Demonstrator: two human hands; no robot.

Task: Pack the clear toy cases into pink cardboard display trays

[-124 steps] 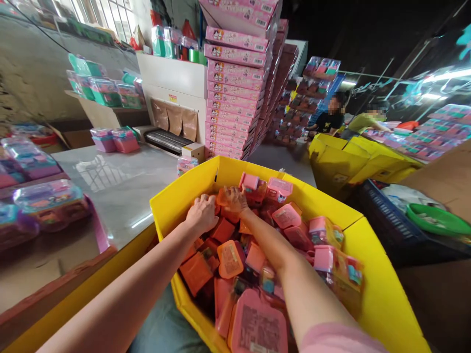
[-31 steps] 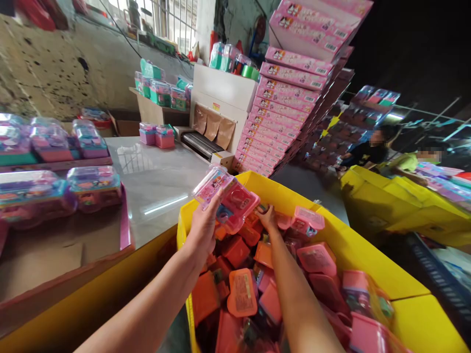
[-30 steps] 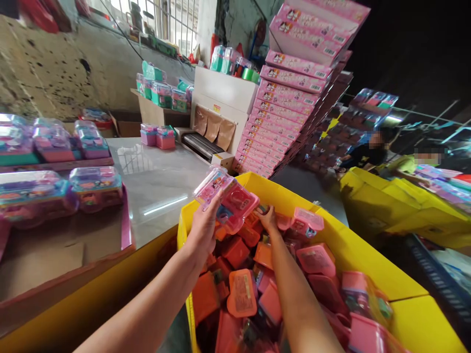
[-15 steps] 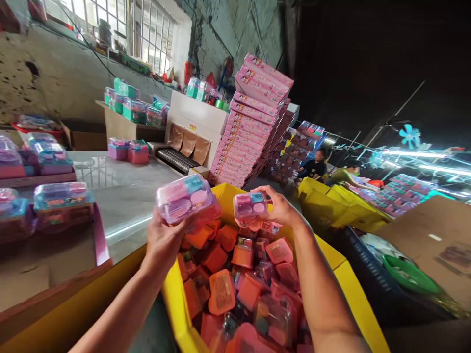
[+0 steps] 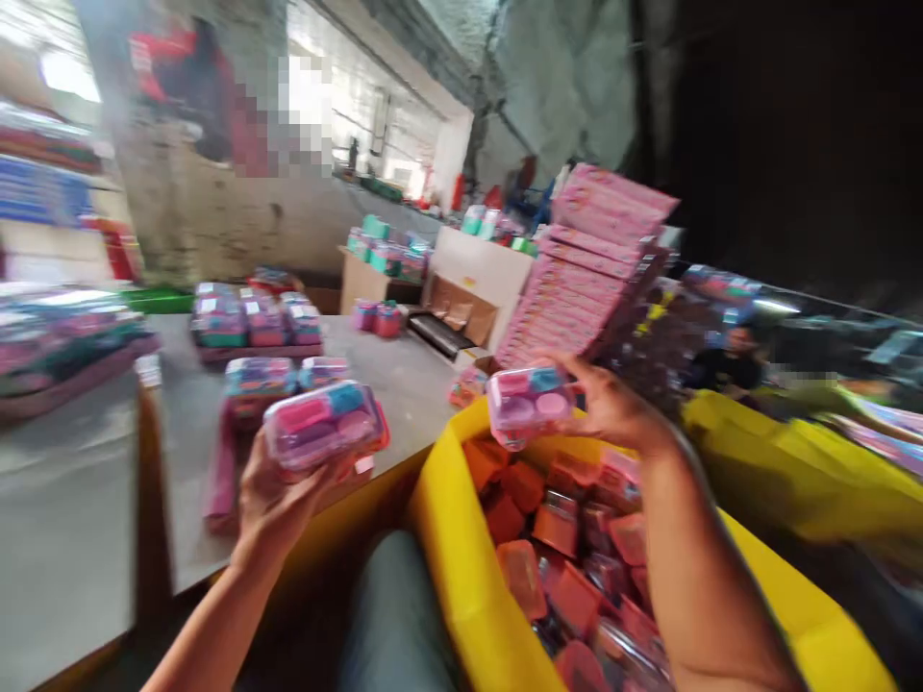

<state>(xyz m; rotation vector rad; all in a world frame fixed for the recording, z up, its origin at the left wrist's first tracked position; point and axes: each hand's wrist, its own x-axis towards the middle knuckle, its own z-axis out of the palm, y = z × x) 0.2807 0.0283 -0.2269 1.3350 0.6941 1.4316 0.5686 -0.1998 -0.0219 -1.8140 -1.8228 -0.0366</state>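
Note:
My left hand (image 5: pixel 278 505) is wrapped round a clear-lidded plastic box (image 5: pixel 324 428) with pink, purple and blue pieces inside, holding it up over the table edge. A similar clear-lidded plastic box (image 5: pixel 530 402) is gripped from its right side by my right hand (image 5: pixel 610 402), above the far rim of a yellow bin (image 5: pixel 451 509). Below my right arm, the bin holds a heap of orange and pink plastic boxes (image 5: pixel 557 524), several with clear lids. Motion blur hides finer details.
On the grey table (image 5: pixel 386 380) stand a pink tray (image 5: pixel 223 471) with boxes and, behind it, another row of packed boxes (image 5: pixel 252 317). A white machine (image 5: pixel 461 259) with a roller stands beyond. Tall pink cartons (image 5: pixel 569 279) are stacked at its right. A person (image 5: pixel 728 365) is farther right.
The view has swung left, so the bin and cartons sit farther right. Both hands still hold their boxes; the left one is now against the table and pink tray.

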